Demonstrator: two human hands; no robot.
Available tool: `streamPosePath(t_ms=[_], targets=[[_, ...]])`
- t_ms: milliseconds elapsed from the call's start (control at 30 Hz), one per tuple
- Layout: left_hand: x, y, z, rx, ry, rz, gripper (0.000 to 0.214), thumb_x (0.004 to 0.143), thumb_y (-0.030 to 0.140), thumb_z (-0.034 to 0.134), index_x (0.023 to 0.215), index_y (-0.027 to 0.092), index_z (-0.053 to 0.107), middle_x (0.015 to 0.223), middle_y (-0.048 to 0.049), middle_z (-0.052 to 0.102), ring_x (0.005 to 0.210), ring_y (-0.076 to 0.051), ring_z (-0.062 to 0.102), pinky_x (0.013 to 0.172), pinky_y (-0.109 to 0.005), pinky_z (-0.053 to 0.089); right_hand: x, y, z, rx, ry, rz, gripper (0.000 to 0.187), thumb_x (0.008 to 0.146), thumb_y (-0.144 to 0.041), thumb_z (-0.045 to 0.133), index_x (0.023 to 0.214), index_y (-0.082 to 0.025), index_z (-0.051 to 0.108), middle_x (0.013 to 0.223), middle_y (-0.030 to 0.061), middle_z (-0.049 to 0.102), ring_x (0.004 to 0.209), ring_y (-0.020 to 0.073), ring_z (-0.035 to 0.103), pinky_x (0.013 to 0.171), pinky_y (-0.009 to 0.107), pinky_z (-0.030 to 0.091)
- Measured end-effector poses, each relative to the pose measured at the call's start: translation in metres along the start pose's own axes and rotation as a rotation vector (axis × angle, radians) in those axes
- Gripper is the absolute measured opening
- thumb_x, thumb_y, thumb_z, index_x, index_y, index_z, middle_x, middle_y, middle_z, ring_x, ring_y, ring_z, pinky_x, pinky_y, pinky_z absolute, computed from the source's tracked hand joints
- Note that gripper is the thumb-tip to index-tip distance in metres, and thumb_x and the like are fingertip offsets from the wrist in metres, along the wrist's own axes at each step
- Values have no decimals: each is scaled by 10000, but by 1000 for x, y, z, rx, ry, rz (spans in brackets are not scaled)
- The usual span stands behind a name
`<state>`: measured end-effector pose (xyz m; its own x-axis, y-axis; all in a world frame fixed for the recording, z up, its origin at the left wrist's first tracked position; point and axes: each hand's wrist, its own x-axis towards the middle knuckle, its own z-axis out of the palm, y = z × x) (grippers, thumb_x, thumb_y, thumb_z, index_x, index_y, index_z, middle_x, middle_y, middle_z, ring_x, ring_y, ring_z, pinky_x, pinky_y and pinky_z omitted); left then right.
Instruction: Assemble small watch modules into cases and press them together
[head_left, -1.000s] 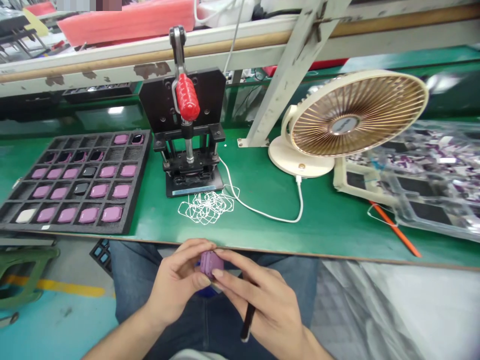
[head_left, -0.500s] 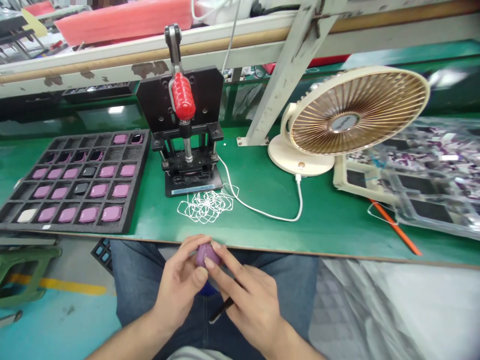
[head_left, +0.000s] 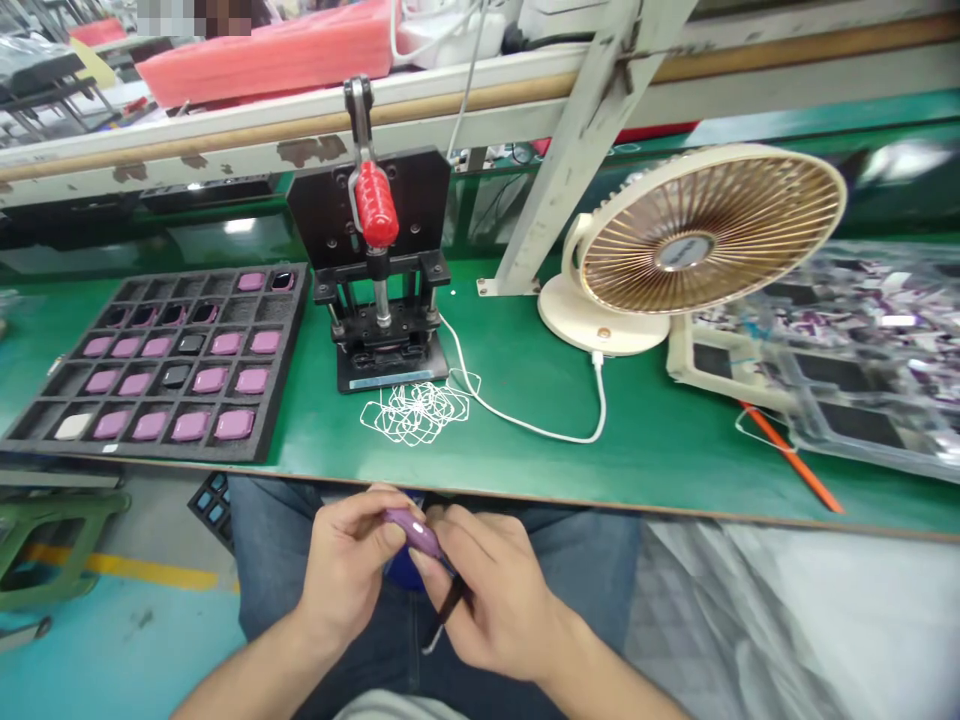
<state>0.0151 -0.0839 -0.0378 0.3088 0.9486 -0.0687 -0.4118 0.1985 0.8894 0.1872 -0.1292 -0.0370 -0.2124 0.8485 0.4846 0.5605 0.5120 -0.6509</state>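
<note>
A worker's 2 bare hands work over their lap, just below the worktop's edge. The left hand (head_left: 346, 565) pinches a purple rounded-square case (head_left: 414, 532), its fingers curled closed around one end and tilting the piece edge-on. The right hand (head_left: 499, 590) closes in from the other side, its fingers bent around a slim black tool (head_left: 448, 612) whose pale tip points down and away from the case. Where the tool's upper end meets the case is hidden by the fingers. Beyond, on the green worktop (head_left: 600, 480), stand a foam-lined tray (head_left: 259, 450) of similar purple cases, a hand-lever press (head_left: 382, 340) with a red grip, and a tangle of fine white wire loops (head_left: 415, 412).
</note>
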Motion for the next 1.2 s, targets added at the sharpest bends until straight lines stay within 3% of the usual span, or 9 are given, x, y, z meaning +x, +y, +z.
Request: streamPosePath(t_ms=[100,267,400,500,600,700,767,1067,1200], targets=[[1,2,-3,250,9,110,321,899,254,863,1213,312,824,1066,-61,832,953,-186,803,895,-271,646,3,0,-2,237,18,188,226,1091,-248,497,868,-213,497,752,-20,485,654,136,451,617,304,307],[20,28,-23,934,-354,783,616,935,116,776,1505,301,638,1374,-150,734,1190,-270,757,1006,-395,642,20,-4,-11,901,-166,677,489,1088,-621,509,816,-217,469,653,-75,284,555,98,250,509,248,235],[41,55,-34,1124,-453,1007,542,992,75,624,1494,279,627,1180,-110,826,1063,-271,796,882,-420,646,51,0,-25,838,-333,653,573,1060,-715,476,769,-221,492,569,-76,303,488,98,247,445,247,205],[65,67,-32,1119,-302,966,376,1005,98,610,1313,270,739,1103,-79,843,994,-247,796,869,-413,630,95,8,-54,287,-10,344,516,1100,-569,500,749,-207,609,667,10,591,605,160,536,546,289,450],[97,66,-26,1140,-139,824,173,1027,217,666,1120,249,807,1045,-64,841,971,-233,781,917,-403,622,152,14,-85,-168,331,-43,285,1079,-440,616,1194,-212,741,1170,96,757,1017,236,722,786,331,602],[127,56,-22,1203,-95,754,119,1001,257,722,1060,227,821,1046,-71,833,1000,-251,772,955,-419,617,200,18,-95,-449,295,-312,521,1047,-481,684,1497,-233,590,1535,124,616,1288,273,675,802,302,631],[139,47,-21,1243,-101,728,98,979,250,749,1033,220,826,1053,-82,830,1015,-272,771,962,-439,619,222,21,-92,-535,239,-413,390,1096,-430,616,1439,-245,621,1520,79,645,1247,225,711,749,255,619],[136,45,-34,1188,-53,642,226,990,249,723,1207,239,786,1172,-87,826,1137,-276,763,1048,-450,600,265,-15,-119,-487,677,-390,361,1139,-392,492,1281,-119,680,1113,76,788,1026,204,768,857,328,586],[110,58,-51,1068,94,585,181,1019,266,684,1164,225,785,1121,-88,822,1047,-260,764,988,-440,612,202,16,-85,-560,404,-383,268,1115,-345,542,1005,-208,744,908,33,798,749,156,735,649,275,514]])
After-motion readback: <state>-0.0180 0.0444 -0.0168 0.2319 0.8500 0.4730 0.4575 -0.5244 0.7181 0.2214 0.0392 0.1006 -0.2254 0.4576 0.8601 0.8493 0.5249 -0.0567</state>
